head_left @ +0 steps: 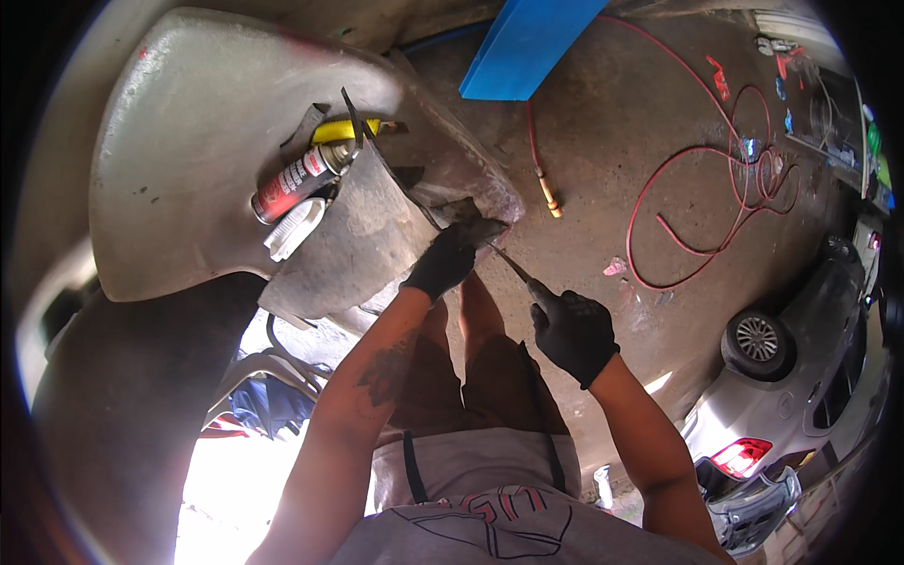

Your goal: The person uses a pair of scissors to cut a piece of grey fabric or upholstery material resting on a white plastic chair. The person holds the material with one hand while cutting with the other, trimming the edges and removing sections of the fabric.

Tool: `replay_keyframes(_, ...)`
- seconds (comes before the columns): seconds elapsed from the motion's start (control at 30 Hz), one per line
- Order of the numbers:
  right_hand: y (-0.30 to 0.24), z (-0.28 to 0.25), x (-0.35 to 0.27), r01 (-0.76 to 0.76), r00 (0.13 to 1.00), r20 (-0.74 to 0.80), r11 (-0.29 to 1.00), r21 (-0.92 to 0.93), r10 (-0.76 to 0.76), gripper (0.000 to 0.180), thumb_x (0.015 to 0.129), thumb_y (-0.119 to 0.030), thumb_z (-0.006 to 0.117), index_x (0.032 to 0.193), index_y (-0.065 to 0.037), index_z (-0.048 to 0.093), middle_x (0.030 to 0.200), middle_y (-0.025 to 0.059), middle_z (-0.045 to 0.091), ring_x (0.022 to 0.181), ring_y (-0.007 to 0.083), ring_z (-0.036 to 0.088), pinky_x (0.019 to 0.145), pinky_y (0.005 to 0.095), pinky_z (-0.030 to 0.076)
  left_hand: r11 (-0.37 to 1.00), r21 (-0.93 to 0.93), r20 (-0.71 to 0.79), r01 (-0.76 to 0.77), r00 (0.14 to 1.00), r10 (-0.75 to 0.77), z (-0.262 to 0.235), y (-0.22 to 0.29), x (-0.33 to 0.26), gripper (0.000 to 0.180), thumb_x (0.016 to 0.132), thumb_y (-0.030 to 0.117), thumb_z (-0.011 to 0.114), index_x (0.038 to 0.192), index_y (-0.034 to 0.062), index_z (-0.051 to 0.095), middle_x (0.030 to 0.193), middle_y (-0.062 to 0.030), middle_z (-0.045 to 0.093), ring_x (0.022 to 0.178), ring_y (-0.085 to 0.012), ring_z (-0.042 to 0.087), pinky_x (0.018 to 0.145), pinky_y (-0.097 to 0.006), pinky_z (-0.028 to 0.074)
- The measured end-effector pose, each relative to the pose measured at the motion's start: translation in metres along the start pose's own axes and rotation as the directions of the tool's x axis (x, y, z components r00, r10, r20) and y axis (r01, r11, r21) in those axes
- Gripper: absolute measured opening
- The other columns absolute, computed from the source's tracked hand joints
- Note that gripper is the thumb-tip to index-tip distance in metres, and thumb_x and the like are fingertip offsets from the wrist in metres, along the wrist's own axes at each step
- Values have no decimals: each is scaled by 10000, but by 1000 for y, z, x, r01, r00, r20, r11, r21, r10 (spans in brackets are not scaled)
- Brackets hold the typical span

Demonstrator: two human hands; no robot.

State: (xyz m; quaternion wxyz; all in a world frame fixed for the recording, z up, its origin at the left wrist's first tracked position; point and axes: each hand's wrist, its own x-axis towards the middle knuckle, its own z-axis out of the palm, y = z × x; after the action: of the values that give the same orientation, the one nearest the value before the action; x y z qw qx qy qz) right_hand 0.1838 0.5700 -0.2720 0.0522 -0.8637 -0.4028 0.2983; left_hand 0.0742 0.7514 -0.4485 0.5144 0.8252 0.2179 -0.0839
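Note:
Both my hands wear black gloves. My left hand (443, 262) is closed at the right edge of a worn, curved grey sheet (363, 224), near the corner of a big silver-grey panel (198, 141). What its fingers pinch is dark and hard to make out. My right hand (574, 331) grips a thin, long-shafted tool (513, 266) with a dark handle, its tip pointing at the left fingers; the tool's exact kind is unclear. Beyond the sheet, on the panel, lie a red and black spray can (294, 186), a white brush-like item (298, 229) and a yellow-handled tool (345, 130).
A blue post (527, 47) stands ahead. A red air hose (633, 240) loops over the concrete floor at right, and a hose end with a brass-coloured fitting (550, 198) lies nearer. A silver car (800, 377) is parked at right. A dark rounded surface (132, 405) fills the lower left.

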Motion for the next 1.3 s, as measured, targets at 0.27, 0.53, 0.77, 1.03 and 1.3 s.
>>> replay_keyframes(0.27,-25,12,-1,-88,976,171,963,-254,134,459,844,-206,607,1295,-124,586,715,121,643,663,287,659,587,437,518,987,142,393,69,912,-120,-15,21,14,408,932,91,447,1324,46,551,1312,-236,571,1241,-387,533,1052,-424,425)
replay_keyframes(0.53,10,20,15,-148,980,171,941,305,99,332,901,-185,565,1213,-94,632,808,165,663,632,257,656,545,407,510,997,-54,406,53,914,-26,-30,39,17,432,947,109,473,1374,121,542,1391,-171,543,1292,-335,511,1096,-386,383)
replay_keyframes(0.77,58,13,38,-667,745,666,77,741,47,301,967,-221,535,1189,-38,624,702,105,604,495,110,522,399,264,391,989,104,311,-102,948,65,-25,20,12,450,931,247,514,1338,57,542,1129,-267,657,953,-404,674,805,-471,543)
replay_keyframes(1.03,-8,2,38,116,974,217,962,-248,-61,322,917,-192,555,1186,-25,617,660,117,610,582,218,635,517,411,505,979,176,351,99,923,-156,-28,33,19,548,942,417,530,1238,-40,590,1001,-292,676,947,-423,664,806,-485,526)
replay_keyframes(1.3,15,1,30,57,991,113,993,102,-68,272,918,-166,563,1119,-10,658,768,171,677,704,298,685,647,415,542,982,178,374,-69,927,-3,-19,17,9,367,977,271,506,1233,15,574,1019,-231,683,963,-430,643,857,-508,499)
